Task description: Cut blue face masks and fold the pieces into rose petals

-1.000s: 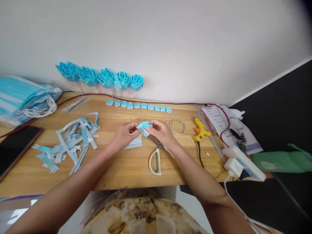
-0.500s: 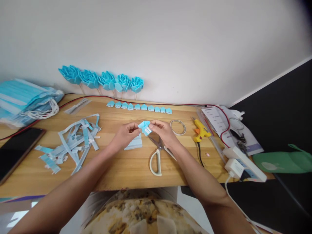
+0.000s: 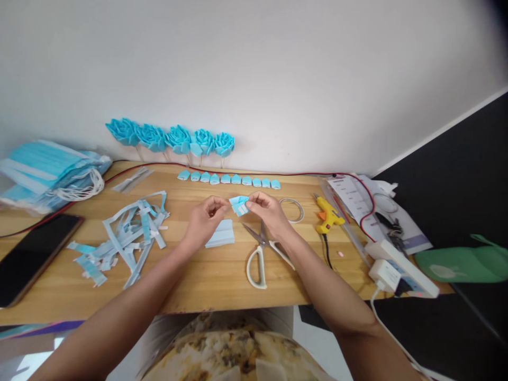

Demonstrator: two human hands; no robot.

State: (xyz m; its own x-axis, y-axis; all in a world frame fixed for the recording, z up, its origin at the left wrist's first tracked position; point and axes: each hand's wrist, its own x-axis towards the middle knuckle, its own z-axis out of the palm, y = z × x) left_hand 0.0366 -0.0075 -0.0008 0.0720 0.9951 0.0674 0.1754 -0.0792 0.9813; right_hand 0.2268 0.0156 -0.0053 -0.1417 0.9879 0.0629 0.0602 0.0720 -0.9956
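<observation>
My right hand [image 3: 270, 210] pinches a small folded piece of light-blue mask fabric [image 3: 239, 205] by its right side. White strips show on the face of this piece. Just left of it, my left hand [image 3: 207, 218] has thumb and fingers drawn together at the fabric's edge; whatever may be between them is too small to make out. A flat pale-blue fabric piece [image 3: 220, 234] lies on the table below my left fingers. Scissors with white handles [image 3: 257, 267] rest with blades spread, partly under my right wrist.
Several folded blue petals [image 3: 225, 179] form a row behind my hands. Blue fabric flowers [image 3: 178, 139] on sticks lean against the wall. Cut strips [image 3: 127, 235], a phone [image 3: 37, 256] and bagged masks [image 3: 43, 169] lie left; a tape roll [image 3: 292, 210], yellow glue gun [image 3: 328, 214] and power strip [image 3: 405, 270] lie right.
My left fingertips have come slightly away from the folded fabric piece, which stays in my right hand. The whole view has shifted a little, bringing the table lower and to the right.
</observation>
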